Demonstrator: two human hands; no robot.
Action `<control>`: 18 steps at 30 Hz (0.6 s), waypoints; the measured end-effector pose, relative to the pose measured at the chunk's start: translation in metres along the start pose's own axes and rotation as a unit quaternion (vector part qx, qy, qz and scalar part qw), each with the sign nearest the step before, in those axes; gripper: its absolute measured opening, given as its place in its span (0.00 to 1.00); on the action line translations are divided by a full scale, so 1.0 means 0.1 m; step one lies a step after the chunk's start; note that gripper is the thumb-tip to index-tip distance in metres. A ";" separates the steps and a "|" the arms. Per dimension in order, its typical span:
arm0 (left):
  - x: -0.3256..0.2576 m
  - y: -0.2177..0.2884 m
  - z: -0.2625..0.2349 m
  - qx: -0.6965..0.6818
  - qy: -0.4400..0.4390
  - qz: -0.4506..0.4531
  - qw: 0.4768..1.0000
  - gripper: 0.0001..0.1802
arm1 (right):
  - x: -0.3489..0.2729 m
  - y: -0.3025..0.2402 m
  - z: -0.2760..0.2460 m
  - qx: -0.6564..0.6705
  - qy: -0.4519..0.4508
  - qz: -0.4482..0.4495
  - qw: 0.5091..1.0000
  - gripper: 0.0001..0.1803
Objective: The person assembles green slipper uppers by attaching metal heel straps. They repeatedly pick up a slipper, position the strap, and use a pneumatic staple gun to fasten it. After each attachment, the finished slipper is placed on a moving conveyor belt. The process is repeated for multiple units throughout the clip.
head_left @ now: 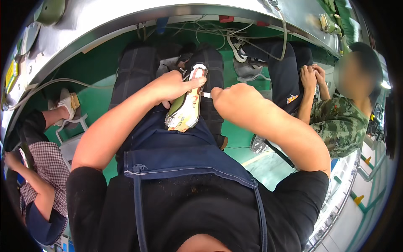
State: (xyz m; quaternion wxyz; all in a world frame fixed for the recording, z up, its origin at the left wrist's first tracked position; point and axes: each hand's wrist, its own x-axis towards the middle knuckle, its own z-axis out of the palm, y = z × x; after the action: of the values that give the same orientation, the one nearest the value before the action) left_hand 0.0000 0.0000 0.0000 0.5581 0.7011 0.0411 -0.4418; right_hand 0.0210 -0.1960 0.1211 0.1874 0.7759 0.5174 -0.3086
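Over my lap lies a shoe upper on a last [187, 111], its pale underside turned up, with red marks and an olive-green side. My left hand [174, 85] is closed around its middle, the thumb laid across the underside. Closed in a fist, my right hand [235, 98] grips a small metal-tipped tool [206, 95]. The tool's flat, light tip meets the right edge of the shoe. Its handle is hidden inside my fist, so its exact kind cannot be told.
A metal-edged workbench [126, 21] curves across the front, with loose cables [214, 30] beneath it. One seated person [342, 113] in a camouflage shirt is close on my right; another person [42, 185] sits at left. A dark blue apron [180, 161] covers my lap.
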 end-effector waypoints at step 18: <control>-0.06 -0.11 0.26 0.146 0.122 0.036 0.981 0.37 | -0.04 -0.20 0.47 0.290 0.246 0.153 0.912 0.39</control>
State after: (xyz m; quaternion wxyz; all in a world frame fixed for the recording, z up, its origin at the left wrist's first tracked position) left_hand -0.0243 -0.0150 -0.0037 0.4562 0.8246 0.0184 -0.3340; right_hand -0.0123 -0.2197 0.0896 -0.1343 0.9173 0.3093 -0.2118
